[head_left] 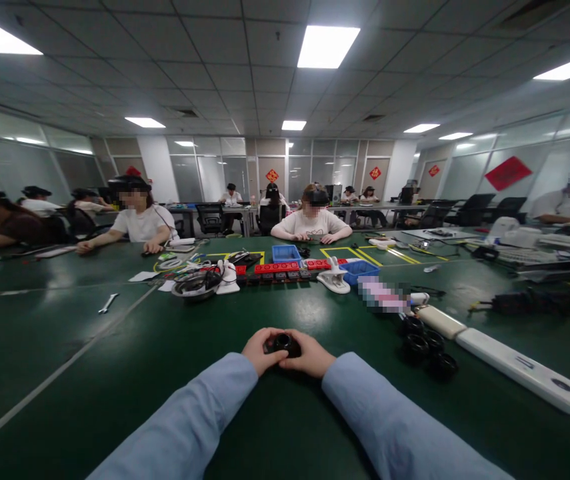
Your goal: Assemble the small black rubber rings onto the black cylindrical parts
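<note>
Between my hands, low over the green table (185, 373), is a dark, glossy round part (283, 342) with a round opening on top. My left hand (261, 350) curls around its left side. Around the other side wraps my right hand (309, 353), and the two thumbs nearly meet at the front. The part's lower body is hidden by my fingers, so its exact kind cannot be made out. To the right lie several black ring-shaped parts (425, 343) in a cluster.
A long white device (519, 367) lies at right, beside the black parts. Ahead stand a red and black row of small bins (279, 270), blue trays (286, 253), a white clamp-like stand (335, 277) and coiled cables (197, 283). A wrench (108, 303) lies left. Co-workers sit opposite.
</note>
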A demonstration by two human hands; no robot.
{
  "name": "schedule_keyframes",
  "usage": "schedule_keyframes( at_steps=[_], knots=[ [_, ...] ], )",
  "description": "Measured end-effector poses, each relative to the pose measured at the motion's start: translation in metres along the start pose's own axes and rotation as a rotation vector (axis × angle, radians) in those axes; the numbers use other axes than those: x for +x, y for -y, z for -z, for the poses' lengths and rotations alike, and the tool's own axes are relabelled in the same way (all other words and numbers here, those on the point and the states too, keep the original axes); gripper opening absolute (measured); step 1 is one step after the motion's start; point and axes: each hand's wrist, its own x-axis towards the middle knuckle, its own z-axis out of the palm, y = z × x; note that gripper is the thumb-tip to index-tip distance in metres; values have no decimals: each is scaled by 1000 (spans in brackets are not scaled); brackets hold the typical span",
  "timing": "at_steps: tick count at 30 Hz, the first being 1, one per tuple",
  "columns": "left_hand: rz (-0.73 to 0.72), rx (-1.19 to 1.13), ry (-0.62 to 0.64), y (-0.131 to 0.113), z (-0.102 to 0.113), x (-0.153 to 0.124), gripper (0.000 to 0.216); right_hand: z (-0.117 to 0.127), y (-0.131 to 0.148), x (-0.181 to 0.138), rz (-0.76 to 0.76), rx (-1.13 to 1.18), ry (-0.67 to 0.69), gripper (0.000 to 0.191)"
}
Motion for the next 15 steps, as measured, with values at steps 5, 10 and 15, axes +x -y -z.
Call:
schedule_keyframes(
  at_steps=[5,10,15],
  knots=[
    [16,-53,97,3,7,2,43,10,-9,3,-27,261,223,44],
    [-19,-37,99,3,7,3,40,7,-15,4,6,244,222,38],
    [-18,-24,104,4,8,4,40,7,-13,5,36,170,208,34]
  ],
)
